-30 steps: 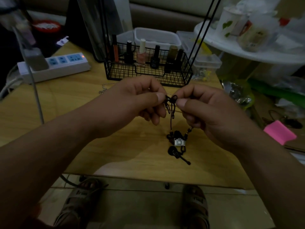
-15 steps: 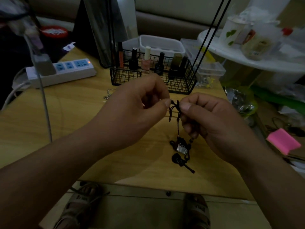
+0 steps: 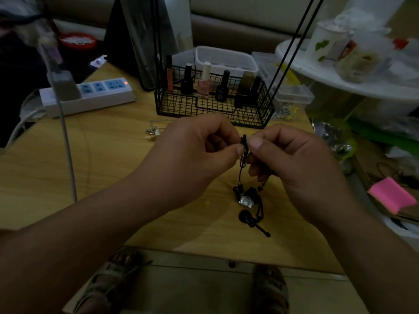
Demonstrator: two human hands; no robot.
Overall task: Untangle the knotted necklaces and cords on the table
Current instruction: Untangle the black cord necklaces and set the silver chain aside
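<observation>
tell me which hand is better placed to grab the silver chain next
Left, probably: the silver chain lies just beyond the left hand; the right hand sits farther away. Both pinch the black cord.

Single head-worn view, angled forward and down, close over the wooden table (image 3: 95, 177)

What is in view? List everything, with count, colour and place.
table: one, light wood, under everything.
cord: one, black, knotted, between both hands.
camera charm: one, silver, on the cord below the hands.
guitar charm: one, black, beneath the camera charm.
chain: one, silver, on the table left of the hands.
basket: one, black wire, behind the hands.
bottles: about six, mixed colours, in the basket.
power strip: one, white, back left.
pad: one, pink, far right.
left hand: pinches the cord.
right hand: pinches the cord.
</observation>
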